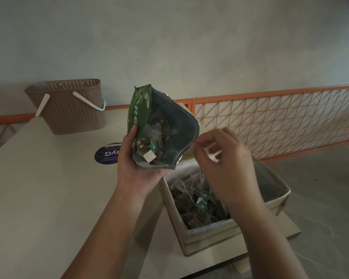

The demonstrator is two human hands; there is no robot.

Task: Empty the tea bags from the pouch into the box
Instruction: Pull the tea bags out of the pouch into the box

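The box point(226, 228), a pale open carton, sits at the near right edge of the table point(48, 188) with a heap of tea bags point(197, 206) inside. Above its far left corner the green pouch point(161, 127) is held up with its mouth gaping toward the camera, more tea bags visible within. The left hand point(137, 168) grips the pouch from below, thumb curled over its left side. The right hand point(224, 158) hovers over the box, fingers curled, pinching something pale and blurred beside the pouch rim. A brown basket point(69, 109) stands far left.
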